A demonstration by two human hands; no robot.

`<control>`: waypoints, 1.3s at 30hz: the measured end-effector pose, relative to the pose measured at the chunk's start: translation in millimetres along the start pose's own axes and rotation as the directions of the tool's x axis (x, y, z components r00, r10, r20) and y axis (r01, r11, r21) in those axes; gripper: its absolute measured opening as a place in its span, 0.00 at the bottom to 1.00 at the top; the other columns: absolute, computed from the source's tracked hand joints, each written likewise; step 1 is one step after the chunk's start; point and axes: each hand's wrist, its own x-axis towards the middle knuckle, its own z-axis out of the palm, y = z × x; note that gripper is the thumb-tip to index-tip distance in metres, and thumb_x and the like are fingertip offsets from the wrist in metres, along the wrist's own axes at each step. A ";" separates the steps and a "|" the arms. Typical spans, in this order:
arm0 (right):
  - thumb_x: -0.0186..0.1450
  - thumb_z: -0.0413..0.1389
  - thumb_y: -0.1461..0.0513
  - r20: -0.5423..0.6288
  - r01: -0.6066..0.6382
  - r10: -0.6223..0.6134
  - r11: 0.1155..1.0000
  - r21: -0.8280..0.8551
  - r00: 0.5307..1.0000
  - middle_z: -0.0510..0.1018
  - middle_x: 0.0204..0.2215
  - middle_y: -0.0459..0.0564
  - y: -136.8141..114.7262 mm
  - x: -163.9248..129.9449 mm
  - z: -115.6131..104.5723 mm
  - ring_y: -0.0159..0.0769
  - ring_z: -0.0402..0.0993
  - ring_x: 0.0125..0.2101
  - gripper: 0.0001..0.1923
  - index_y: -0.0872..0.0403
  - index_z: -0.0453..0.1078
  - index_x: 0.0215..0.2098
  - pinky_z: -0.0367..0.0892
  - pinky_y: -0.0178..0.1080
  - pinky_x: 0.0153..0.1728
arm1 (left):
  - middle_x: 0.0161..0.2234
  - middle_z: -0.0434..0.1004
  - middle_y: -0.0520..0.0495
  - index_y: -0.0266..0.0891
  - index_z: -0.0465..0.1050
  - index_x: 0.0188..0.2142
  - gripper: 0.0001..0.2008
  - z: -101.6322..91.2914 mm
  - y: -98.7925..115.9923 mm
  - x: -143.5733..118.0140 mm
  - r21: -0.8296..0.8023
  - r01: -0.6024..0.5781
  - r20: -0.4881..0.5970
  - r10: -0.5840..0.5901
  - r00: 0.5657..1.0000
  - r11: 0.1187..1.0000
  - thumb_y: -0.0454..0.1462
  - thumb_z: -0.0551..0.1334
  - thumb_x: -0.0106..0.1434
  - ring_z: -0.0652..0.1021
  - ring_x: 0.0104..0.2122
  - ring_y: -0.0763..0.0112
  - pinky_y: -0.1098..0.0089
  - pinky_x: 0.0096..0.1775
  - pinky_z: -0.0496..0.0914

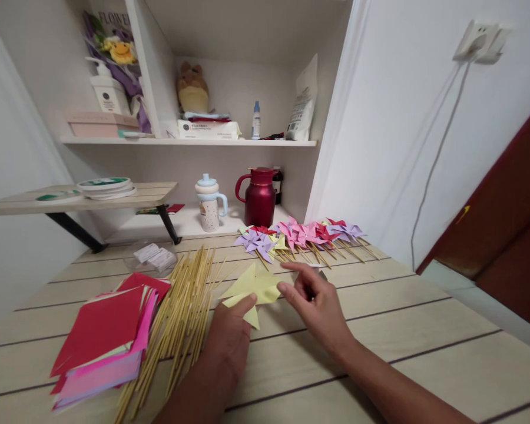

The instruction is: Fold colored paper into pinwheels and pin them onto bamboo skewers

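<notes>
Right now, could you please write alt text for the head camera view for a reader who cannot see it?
Two bare hands press a folded yellow paper on a wooden table: the left hand pins it, the right hand touches its edge. Bamboo sticks and stacked coloured paper lie left; finished pinwheels lie behind.

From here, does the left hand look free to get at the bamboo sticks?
Probably yes: the left hand presses the yellow folded paper right beside the bamboo sticks, with nothing lying between them.
</notes>
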 end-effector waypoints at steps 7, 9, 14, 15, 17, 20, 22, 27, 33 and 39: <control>0.56 0.66 0.55 0.162 0.087 -0.096 0.994 0.062 0.982 0.69 0.52 0.52 0.6 13.7 -14.1 0.45 0.66 0.52 0.28 0.46 0.72 0.54 0.63 0.46 0.51 | 0.38 0.84 0.43 0.37 0.75 0.51 0.29 -8.3 -5.2 3.2 0.149 -0.004 -0.026 0.008 1.000 0.989 0.31 0.71 0.48 0.82 0.41 0.59 0.63 0.47 0.70; 0.54 0.67 0.56 0.267 0.029 -0.052 0.995 0.091 0.962 0.71 0.51 0.53 0.7 14.7 -12.7 0.45 0.68 0.51 0.28 0.47 0.73 0.54 0.64 0.47 0.51 | 0.39 0.84 0.42 0.37 0.73 0.54 0.30 -7.2 -3.2 1.3 0.222 -0.029 -0.005 0.031 1.000 0.975 0.32 0.71 0.49 0.82 0.40 0.60 0.65 0.46 0.70; 0.52 0.68 0.60 0.290 0.004 -0.035 0.994 0.107 0.956 0.74 0.43 0.51 -1.1 11.9 -6.6 0.45 0.70 0.47 0.17 0.50 0.79 0.41 0.64 0.45 0.48 | 0.31 0.84 0.47 0.35 0.75 0.53 0.27 -6.3 -0.1 2.8 0.406 -0.096 -0.003 0.106 0.994 0.909 0.34 0.69 0.51 0.79 0.29 0.68 0.71 0.35 0.69; 0.52 0.68 0.60 0.272 0.018 -0.050 0.993 0.121 0.961 0.74 0.41 0.50 -1.3 11.3 -5.9 0.45 0.71 0.47 0.14 0.50 0.79 0.38 0.63 0.45 0.49 | 0.30 0.83 0.48 0.35 0.75 0.53 0.27 -6.4 0.0 3.5 0.432 -0.107 0.003 0.118 0.993 0.895 0.34 0.69 0.52 0.78 0.27 0.69 0.71 0.34 0.68; 0.53 0.68 0.60 0.241 0.043 -0.079 0.988 0.148 0.967 0.74 0.40 0.49 -1.9 10.5 -5.5 0.43 0.71 0.46 0.11 0.51 0.79 0.35 0.63 0.45 0.50 | 0.30 0.84 0.48 0.35 0.76 0.53 0.27 -6.5 -0.2 4.3 0.455 -0.126 0.021 0.131 0.991 0.881 0.34 0.68 0.52 0.78 0.28 0.69 0.71 0.35 0.68; 0.54 0.67 0.61 0.232 0.066 -0.101 0.986 0.153 0.968 0.75 0.38 0.50 -2.9 10.7 -7.0 0.43 0.71 0.45 0.09 0.51 0.79 0.35 0.65 0.44 0.48 | 0.32 0.84 0.46 0.36 0.76 0.52 0.27 -6.1 -0.6 4.9 0.426 -0.132 0.063 0.116 0.991 0.895 0.34 0.69 0.50 0.80 0.35 0.64 0.69 0.41 0.70; 0.55 0.66 0.60 0.242 0.061 -0.092 0.989 0.134 0.966 0.76 0.36 0.50 -2.8 11.2 -8.1 0.42 0.72 0.42 0.07 0.51 0.79 0.33 0.66 0.42 0.45 | 0.32 0.84 0.46 0.36 0.78 0.50 0.26 -6.1 -1.2 5.3 0.425 -0.127 0.086 0.099 0.991 0.896 0.34 0.70 0.49 0.81 0.37 0.61 0.67 0.43 0.70; 0.56 0.64 0.57 0.238 -0.134 0.092 0.977 0.164 0.967 0.75 0.25 0.46 4.9 12.2 -5.5 0.36 0.70 0.28 0.10 0.55 0.75 0.23 0.64 0.36 0.29 | 0.33 0.85 0.44 0.35 0.80 0.42 0.20 -8.1 -5.5 6.8 0.445 -0.096 0.119 0.047 0.992 0.890 0.36 0.72 0.47 0.81 0.36 0.57 0.63 0.42 0.72; 0.51 0.69 0.54 0.303 -0.449 0.335 0.732 0.512 0.892 0.83 0.29 0.50 10.9 16.1 -4.4 0.36 0.76 0.26 0.16 0.57 0.79 0.33 0.68 0.38 0.30 | 0.48 0.81 0.39 0.42 0.75 0.52 0.25 -5.7 -1.5 4.5 0.230 0.018 0.220 -0.070 0.973 0.973 0.46 0.70 0.55 0.79 0.49 0.52 0.57 0.50 0.70; 0.53 0.70 0.58 0.341 -0.490 0.363 0.502 0.713 0.868 0.85 0.32 0.54 12.2 21.4 -11.2 0.39 0.80 0.30 0.16 0.58 0.79 0.37 0.72 0.38 0.35 | 0.59 0.69 0.33 0.43 0.67 0.60 0.34 -5.1 13.0 11.1 0.206 -0.122 0.118 0.099 0.988 0.971 0.56 0.62 0.59 0.73 0.55 0.48 0.51 0.54 0.65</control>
